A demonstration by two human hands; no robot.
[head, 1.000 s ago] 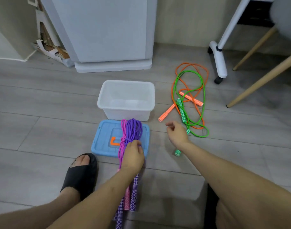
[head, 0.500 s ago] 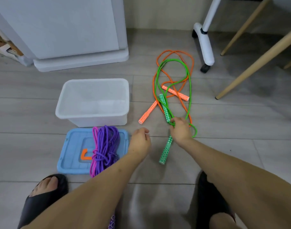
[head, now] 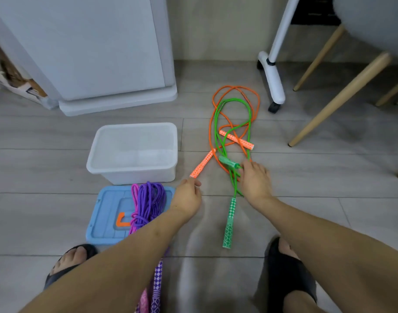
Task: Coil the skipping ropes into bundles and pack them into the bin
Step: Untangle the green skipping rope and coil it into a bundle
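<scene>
The right hand (head: 255, 182) is lowered over the green skipping rope (head: 225, 141), its fingers curled down onto the cord close to one green handle (head: 228, 163); whether the cord is truly pinched cannot be told, since the fingertips are hidden under the hand. The left hand (head: 188, 197) is loosely curled with nothing in it, its fingertips just short of the near end of an orange handle (head: 202, 164). The second green handle (head: 228, 223) lies straight on the floor (head: 329, 177) between the two forearms, pointing back toward the person. The green cord loops away from the person and is tangled with the orange skipping rope (head: 235, 91), whose other orange handle (head: 236, 140) lies across the tangle. To the left of the ropes stands the white bin (head: 134, 175), open and with nothing seen inside. In front of it, nearer the person, the blue lid (head: 103, 218) lies flat, and a coiled bundle of purple and pink ropes (head: 148, 204) rests on it, its patterned handles (head: 156, 290) trailing past the left forearm. A black slipper (head: 64, 265) is beside the lid, another (head: 288, 274) under the right arm.
</scene>
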